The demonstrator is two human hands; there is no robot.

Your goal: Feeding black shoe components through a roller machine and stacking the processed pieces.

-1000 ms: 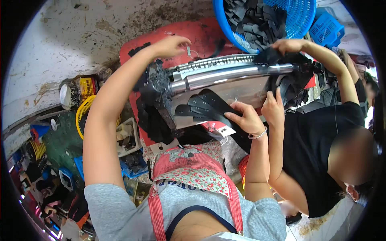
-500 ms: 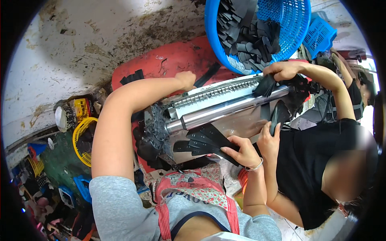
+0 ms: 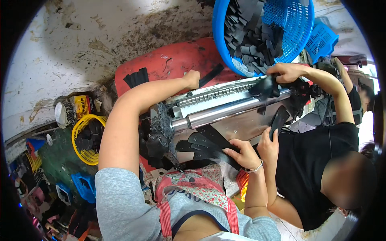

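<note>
My right hand (image 3: pixel 244 154), with a bracelet at its wrist, grips a fan of flat black strips (image 3: pixel 201 143) with small holes in their ends. The fan spreads leftward over the near plate of a machine with a shiny metal roller (image 3: pixel 229 113). My left arm reaches across the machine's left end. Beyond the roller, my left hand (image 3: pixel 192 79) is closed above the red surface, and what its fingers hold, if anything, is hidden. Right beside it lies a long black strip (image 3: pixel 212 75).
A co-worker in black at the right has one hand (image 3: pixel 287 73) over black pieces (image 3: pixel 265 88) at the roller and the other (image 3: pixel 268 146) holding black strips (image 3: pixel 279 118). A blue basket (image 3: pixel 299 36) of black pieces stands behind; a yellow basket (image 3: pixel 76 142) is at left.
The whole view has shifted a little. The black pieces under the co-worker's far hand have changed shape and position at the roller. My hands keep nearly the same places.
</note>
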